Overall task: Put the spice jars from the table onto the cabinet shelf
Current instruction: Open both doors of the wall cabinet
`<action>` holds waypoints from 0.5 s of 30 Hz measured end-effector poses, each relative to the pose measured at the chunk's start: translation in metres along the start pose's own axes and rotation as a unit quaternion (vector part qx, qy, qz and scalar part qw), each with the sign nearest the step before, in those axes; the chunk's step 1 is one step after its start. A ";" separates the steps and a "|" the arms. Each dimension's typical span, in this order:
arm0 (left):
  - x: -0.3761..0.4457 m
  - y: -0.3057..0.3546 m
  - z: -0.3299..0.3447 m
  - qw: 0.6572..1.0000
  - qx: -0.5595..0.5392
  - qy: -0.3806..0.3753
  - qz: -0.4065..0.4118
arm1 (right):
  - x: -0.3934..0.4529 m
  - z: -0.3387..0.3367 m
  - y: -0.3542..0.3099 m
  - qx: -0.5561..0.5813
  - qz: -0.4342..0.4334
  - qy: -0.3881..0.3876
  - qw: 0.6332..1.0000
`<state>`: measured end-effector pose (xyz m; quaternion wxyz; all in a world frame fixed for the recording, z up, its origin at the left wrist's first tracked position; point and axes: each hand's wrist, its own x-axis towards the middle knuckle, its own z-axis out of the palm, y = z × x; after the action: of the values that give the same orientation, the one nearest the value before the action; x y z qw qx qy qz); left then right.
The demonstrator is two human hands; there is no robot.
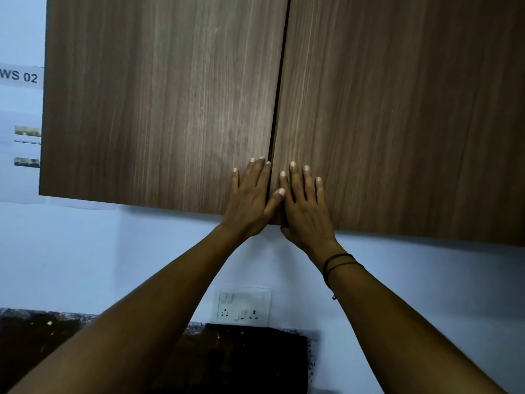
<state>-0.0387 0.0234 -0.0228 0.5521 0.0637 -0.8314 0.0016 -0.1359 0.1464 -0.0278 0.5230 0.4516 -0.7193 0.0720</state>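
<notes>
Forearms reach up from the bottom edge over a dark speckled surface (42,336) and a white switch plate (243,305) on the pale wall. A thin black cord (336,265) circles the right wrist. Further up, the left hand (250,200) lies flat on the left cabinet door (159,103), fingers (260,172) spread and grasping nothing. The right hand (305,211) presses flat on the right cabinet door (397,115), fingers released; its thumb curls under the lower edge. Both doors are shut, meeting at the seam between the hands. Spice jars and shelf are out of sight.
</notes>
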 end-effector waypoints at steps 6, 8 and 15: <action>0.019 0.041 -0.018 0.934 -0.353 -0.038 -0.048 | -0.027 -0.025 0.012 0.031 -0.049 0.063 0.996; 0.020 0.056 -0.024 0.915 -0.399 -0.022 -0.052 | -0.037 -0.036 0.021 0.075 -0.084 0.079 0.990; 0.003 0.132 -0.042 0.854 -0.517 0.058 0.008 | -0.067 -0.112 0.052 0.292 -0.023 0.141 0.946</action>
<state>-0.0159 0.1567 0.0054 0.5526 -0.2383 -0.6792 -0.4202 -0.0938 0.2793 -0.0142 0.4657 0.5861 -0.5753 0.3296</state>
